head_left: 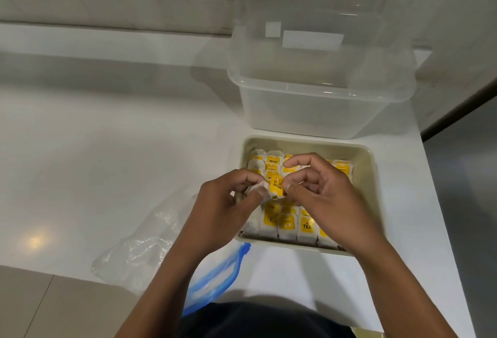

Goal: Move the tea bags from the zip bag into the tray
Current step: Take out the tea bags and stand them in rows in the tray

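Note:
A beige tray point(367, 176) on the white counter holds several rows of white tea bags with yellow tags point(287, 226). Above the tray's left part, one tea bag point(273, 190) with a yellow "RELAX" tag is held between both hands. My left hand point(228, 203) grips its white paper side. My right hand point(320, 190) pinches its yellow tag. The clear zip bag point(150, 246) with a blue seal strip lies crumpled on the counter left of the tray, partly under my left forearm.
A large clear plastic container point(320, 101) stands just behind the tray. The counter's right edge runs close past the tray, with a dark gap beyond. A tiled wall rises at the back. Open white counter point(107, 149) stretches to the left.

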`<action>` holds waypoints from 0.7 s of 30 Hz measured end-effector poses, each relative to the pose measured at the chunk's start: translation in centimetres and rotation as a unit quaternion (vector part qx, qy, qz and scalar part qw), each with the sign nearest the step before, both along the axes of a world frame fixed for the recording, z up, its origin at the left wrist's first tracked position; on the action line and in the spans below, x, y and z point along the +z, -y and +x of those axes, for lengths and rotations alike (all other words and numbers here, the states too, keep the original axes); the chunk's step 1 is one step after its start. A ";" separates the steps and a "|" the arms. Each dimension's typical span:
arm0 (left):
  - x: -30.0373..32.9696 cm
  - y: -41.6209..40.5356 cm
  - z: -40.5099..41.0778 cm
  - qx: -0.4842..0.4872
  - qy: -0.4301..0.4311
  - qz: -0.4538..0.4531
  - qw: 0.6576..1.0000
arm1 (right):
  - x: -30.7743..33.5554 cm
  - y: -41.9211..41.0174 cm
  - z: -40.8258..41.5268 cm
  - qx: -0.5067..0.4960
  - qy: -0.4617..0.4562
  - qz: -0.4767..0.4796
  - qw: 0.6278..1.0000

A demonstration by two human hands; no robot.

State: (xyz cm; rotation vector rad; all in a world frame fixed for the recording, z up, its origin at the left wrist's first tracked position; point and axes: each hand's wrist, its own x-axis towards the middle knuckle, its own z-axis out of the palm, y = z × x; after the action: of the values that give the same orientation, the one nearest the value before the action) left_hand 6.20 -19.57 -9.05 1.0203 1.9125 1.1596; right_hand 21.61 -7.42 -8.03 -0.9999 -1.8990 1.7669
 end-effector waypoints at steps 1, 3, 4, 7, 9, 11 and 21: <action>0.1 -0.1 0.0 -0.004 0.003 0.004 1.000 | -0.1 0.1 0.0 -0.002 0.005 0.012 1.000; 0.2 -0.4 -0.1 -0.014 0.013 0.007 1.000 | -0.2 0.3 -0.1 0.013 0.017 0.041 0.999; 0.2 -0.5 -0.1 -0.020 0.019 0.004 1.000 | -0.2 0.5 -0.1 0.029 0.022 0.057 0.998; 0.4 -0.7 -0.3 -0.050 0.028 -0.018 0.998 | -0.1 0.4 -0.1 0.083 0.025 0.163 0.983; 0.4 -0.8 -0.4 -0.063 0.044 -0.023 0.997 | 0.2 0.3 -0.2 0.104 0.017 0.213 0.971; 0.3 -1.0 -0.6 -0.068 0.065 -0.022 0.995 | 0.2 0.4 -0.4 0.107 0.008 0.247 0.963; -0.2 0.6 -1.5 -0.032 -0.127 0.004 0.991 | -1.6 0.5 -0.1 0.077 0.060 0.216 0.971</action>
State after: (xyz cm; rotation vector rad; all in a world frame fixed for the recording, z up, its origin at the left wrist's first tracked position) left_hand 4.75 -20.21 -9.26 1.2762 2.0533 1.0429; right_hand 21.49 -7.90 -9.61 -0.8281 -2.3565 1.2970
